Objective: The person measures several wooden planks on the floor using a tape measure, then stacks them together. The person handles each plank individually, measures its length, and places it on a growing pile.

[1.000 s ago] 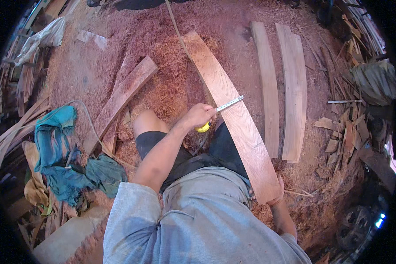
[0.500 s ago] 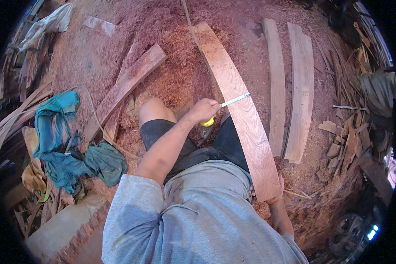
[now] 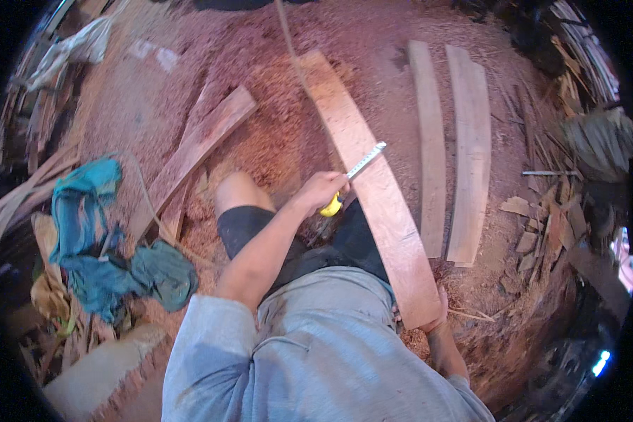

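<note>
Head view: your left hand (image 3: 321, 190) grips a yellow tape measure (image 3: 332, 205), its blade laid across the long curved reddish wooden plank (image 3: 373, 190) (resting on the sawdust floor (image 3: 260, 56)); your right hand (image 3: 437, 318) clasps the plank's near end

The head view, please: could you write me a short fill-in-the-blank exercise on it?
1. The left hand holds a yellow ____.
2. Its blade lies across the long wooden ____.
3. The right hand grips that board's ____ end.
4. The blue-green cloth lies to the person's ____.

Missing: tape measure; plank; near; left
</note>
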`<state>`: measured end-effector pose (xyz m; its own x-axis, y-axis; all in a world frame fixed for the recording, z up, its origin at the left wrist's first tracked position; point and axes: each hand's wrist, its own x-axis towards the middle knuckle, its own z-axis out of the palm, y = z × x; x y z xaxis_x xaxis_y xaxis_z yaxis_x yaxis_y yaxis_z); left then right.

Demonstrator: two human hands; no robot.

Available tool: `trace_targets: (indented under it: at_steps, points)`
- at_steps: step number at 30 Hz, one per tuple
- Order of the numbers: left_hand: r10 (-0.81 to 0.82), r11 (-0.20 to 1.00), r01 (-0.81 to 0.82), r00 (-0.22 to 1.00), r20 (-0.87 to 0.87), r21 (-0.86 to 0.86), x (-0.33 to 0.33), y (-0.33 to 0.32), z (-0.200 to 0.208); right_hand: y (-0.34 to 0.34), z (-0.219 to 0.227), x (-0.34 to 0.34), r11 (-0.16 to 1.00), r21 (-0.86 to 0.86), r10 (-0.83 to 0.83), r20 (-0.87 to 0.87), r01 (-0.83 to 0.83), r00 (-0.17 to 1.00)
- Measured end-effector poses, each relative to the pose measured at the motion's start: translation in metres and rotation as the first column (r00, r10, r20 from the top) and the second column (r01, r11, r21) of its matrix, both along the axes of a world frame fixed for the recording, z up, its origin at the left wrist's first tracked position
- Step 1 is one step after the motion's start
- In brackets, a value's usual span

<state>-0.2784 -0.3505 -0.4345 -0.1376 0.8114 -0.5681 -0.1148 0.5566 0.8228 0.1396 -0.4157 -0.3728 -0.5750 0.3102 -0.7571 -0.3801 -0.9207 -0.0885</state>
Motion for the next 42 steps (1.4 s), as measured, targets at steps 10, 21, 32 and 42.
trace_targets:
  at_steps: [10, 21, 32, 42]
  points:
    - [0.234, 0.968, -0.247, 0.829, 0.509, -0.043, 0.076, 0.025, 0.031, 0.008, 0.089, 0.034, 0.639, 0.391, 0.439, 0.522, -0.663, 0.731]
    - [0.215, 0.976, -0.200, 0.871, 0.442, -0.080, 0.059, 0.059, 0.035, 0.079, -0.085, -0.007, 0.138, 0.045, -0.602, 0.797, -0.989, -0.048]
    - [0.620, 0.774, -0.633, 0.748, 0.236, -0.026, -0.071, -0.136, 0.114, 0.282, -0.164, -0.103, 0.297, -0.170, -0.438, 0.850, -0.940, -0.292]
    - [0.809, 0.535, -0.840, 0.481, 0.339, -0.087, -0.023, -0.201, 0.105, 0.301, -0.154, -0.125, 0.427, -0.194, -0.302, 0.890, -0.884, -0.341]
